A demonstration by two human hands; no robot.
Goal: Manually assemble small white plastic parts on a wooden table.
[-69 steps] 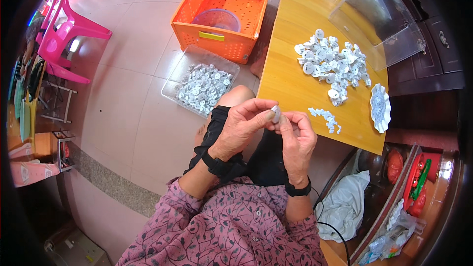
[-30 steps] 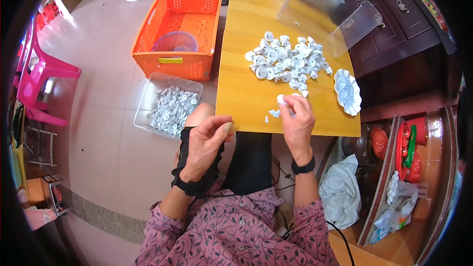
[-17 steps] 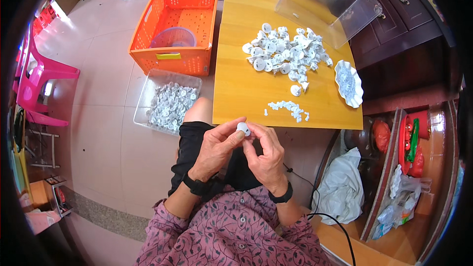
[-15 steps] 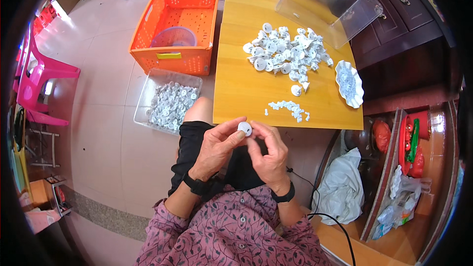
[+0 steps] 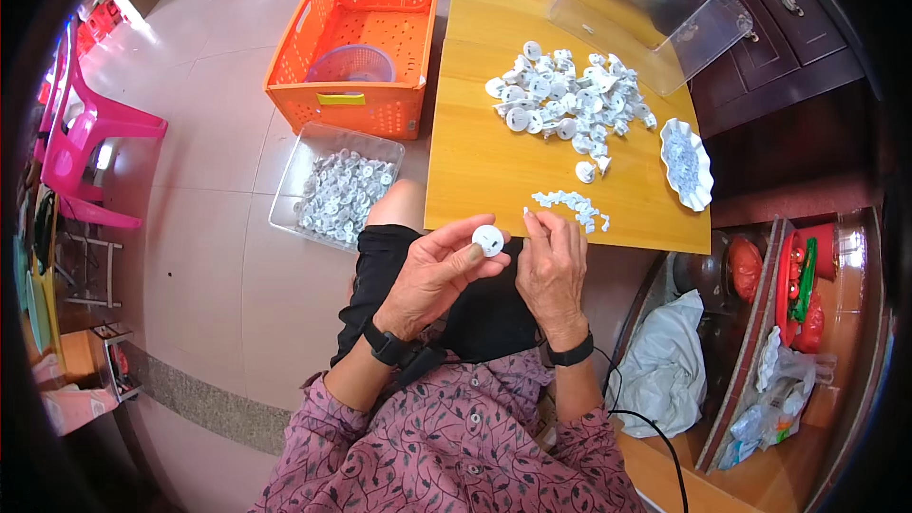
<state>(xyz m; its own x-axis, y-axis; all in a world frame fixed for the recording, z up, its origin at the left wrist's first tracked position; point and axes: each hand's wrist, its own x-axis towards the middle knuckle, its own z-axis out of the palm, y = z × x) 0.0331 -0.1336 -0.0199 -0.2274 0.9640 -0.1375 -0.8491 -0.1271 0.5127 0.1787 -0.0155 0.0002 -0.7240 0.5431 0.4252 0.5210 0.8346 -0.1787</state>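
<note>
My left hand (image 5: 432,271) grips a round white plastic disc (image 5: 487,240) between thumb and fingers, its face with a small dark slot turned up. At the table's near edge, my right hand (image 5: 553,271) is closed in a pinch. A tiny white plastic piece (image 5: 527,211) shows at its fingertips. Just beyond it lies a loose row of similar small white pieces (image 5: 573,204). Farther back on the table sits a heap of white round-headed plastic parts (image 5: 570,95), with a couple of parts apart at its near side.
A scalloped white dish (image 5: 701,192) of small clear bits stands at the table's (image 5: 465,171) right edge. Left of the table are a clear bin (image 5: 285,199) of white-grey discs and an orange crate (image 5: 347,104) holding a purple basket (image 5: 378,62). A clear box (image 5: 703,33) stands far right.
My right hand has left the disc and moved right to the table edge, where it pinches a small piece. The left hand keeps the disc, now turned more face up.
</note>
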